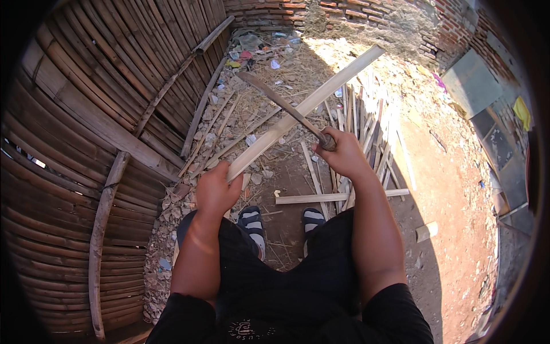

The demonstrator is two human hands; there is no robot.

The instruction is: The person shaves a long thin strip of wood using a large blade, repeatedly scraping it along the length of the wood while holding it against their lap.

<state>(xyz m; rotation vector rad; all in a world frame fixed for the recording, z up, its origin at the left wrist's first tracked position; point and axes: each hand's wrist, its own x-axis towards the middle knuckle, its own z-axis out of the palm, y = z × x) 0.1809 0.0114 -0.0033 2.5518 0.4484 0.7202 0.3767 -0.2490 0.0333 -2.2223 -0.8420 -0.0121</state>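
My left hand (217, 188) is closed round the near end of a long, pale bamboo slat (269, 136), which slants up and away to the right. In my right hand (344, 152) is the rounded wooden handle of a machete (281, 103). Its dark, narrow blade points to the far left and crosses over the slat near the middle. Whether the blade touches the slat, I cannot tell. Both forearms come in from the lower edge, and my sandalled feet (252, 221) are below the slat.
Several split bamboo strips (375, 135) lie heaped ahead on the right, with one slat (312, 199) across the ground before my feet. A bamboo wall (63, 137) stands close on the left, a brick wall (366, 14) at the back. A short bamboo piece (426, 231) lies at right.
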